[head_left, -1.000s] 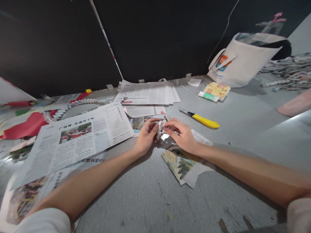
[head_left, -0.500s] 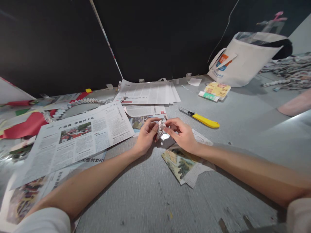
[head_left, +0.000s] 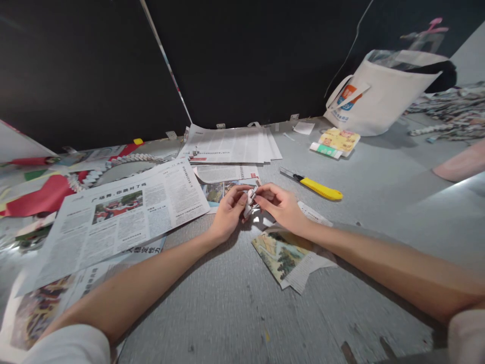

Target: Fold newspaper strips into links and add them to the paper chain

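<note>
Between my two hands is a small piece of folded paper (head_left: 249, 203), whitish with darker print. My left hand (head_left: 228, 212) pinches it from the left, thumb on the near face and fingers curled behind. From the right, the thumb and fingertips of my right hand (head_left: 282, 206) close on its upper edge; exactly how the folds fit together is too small to make out. Cut newspaper pieces (head_left: 290, 258), one with a painted landscape, lie under my right wrist. Just beyond that hand rests a yellow utility knife (head_left: 321, 189), its blade out and pointing left.
Newspaper sheets (head_left: 125, 212) spread on the left, near a chain of folded paper (head_left: 94, 174) and red material (head_left: 41, 194). A newspaper stack (head_left: 227, 144) lies against the black panel (head_left: 257, 60). Back right are a yellow packet (head_left: 339, 141) and a white tote bag (head_left: 386, 96).
My right fingers have shifted slightly against the folded paper, and the piece has turned a little in my grip. Everything else stays where it was.
</note>
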Available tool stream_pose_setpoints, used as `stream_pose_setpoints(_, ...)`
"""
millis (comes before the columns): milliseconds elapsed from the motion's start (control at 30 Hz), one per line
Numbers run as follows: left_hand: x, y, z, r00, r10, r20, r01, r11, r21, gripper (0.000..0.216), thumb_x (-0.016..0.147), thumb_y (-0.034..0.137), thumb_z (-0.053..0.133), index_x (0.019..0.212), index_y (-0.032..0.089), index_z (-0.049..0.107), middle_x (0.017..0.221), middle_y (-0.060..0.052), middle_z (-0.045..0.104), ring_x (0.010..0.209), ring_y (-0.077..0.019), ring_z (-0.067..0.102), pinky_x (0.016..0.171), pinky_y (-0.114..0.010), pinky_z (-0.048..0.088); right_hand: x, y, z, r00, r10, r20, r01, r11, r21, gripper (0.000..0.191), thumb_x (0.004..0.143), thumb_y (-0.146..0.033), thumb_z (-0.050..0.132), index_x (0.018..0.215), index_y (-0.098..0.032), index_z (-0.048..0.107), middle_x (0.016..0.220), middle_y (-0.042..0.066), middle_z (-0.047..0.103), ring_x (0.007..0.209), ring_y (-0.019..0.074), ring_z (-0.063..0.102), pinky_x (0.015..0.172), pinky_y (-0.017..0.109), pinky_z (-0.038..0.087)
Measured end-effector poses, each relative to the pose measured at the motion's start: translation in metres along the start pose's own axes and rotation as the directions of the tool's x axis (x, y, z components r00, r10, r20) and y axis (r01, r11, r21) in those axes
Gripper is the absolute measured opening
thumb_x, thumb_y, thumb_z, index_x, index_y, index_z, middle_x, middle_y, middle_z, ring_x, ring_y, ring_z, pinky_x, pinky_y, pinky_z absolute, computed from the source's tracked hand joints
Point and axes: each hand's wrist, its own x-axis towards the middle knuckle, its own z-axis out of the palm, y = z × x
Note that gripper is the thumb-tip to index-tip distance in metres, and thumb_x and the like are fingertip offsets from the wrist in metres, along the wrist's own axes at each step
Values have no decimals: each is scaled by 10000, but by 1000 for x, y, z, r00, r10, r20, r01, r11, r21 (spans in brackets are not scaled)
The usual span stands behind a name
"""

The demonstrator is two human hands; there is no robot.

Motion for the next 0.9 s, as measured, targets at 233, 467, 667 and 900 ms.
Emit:
stream_pose_setpoints(233,-1,1,0,1000,-13,11,12,1000,25,400,964,544,720,1187,221,644,781,23,598,512,-83,490,456,-226,450,4,2,-4,991,45,127,-56,995,85,349,1043,-553,616,935,-225,659,770,-4,622,686,142,581,637,286,458)
stream_pose_setpoints(467,-1,1,0,1000,-9,-8,10,999,31,395,951,542,737,1165,219,657,806,17,591,533,-82,481,455,-225,465,6,4,-1,991,60,124,-66,997,44,380,990,-560,692,855,-212,622,683,-42,520,626,114,455,566,263,362)
stream_pose_setpoints(667,0,-1,0,999,-17,-29,18,1000,10,391,951,548,732,1160,225,662,762,33,568,522,-82,468,441,-215,454,7,4,-2,994,89,58,-92,995,42,428,911,-585,755,783,-206,600,648,-34,555,575,105,446,517,258,350)
stream_pose_setpoints(900,1,-6,-2,998,-26,-59,26,1000,-6,416,933,570,747,1161,230,671,694,47,557,499,-84,463,435,-206,434,6,6,1,996,86,34,-89,988,123,443,831,-519,843,1054,-230,593,728,-41,628,645,135,567,609,280,472)
